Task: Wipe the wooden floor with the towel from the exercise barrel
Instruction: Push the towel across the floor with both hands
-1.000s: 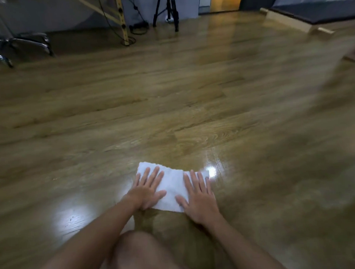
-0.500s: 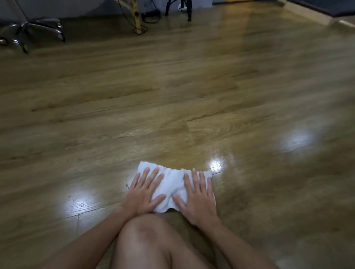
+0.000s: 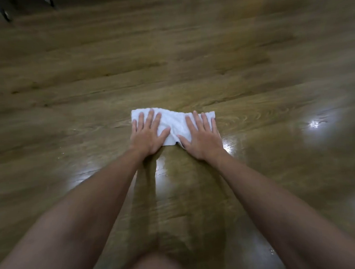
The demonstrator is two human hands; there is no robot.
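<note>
The white towel (image 3: 175, 122) is laid flat on the wooden floor (image 3: 189, 61), mid-scene. It's pressed down by the left hand (image 3: 147, 133) & right hand (image 3: 201, 137), fingers straight, spread apart, side by side.

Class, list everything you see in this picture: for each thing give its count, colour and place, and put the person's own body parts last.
towel: one, white, flat on the floor at centre, under both hands
wooden floor: one, brown, glossy, fills the view
chair base: one, dark, top left corner, partly cut off
left hand: one, fingers straight, presses the towel's left part
right hand: one, fingers straight, presses the towel's right part
knee: one, bottom centre
</note>
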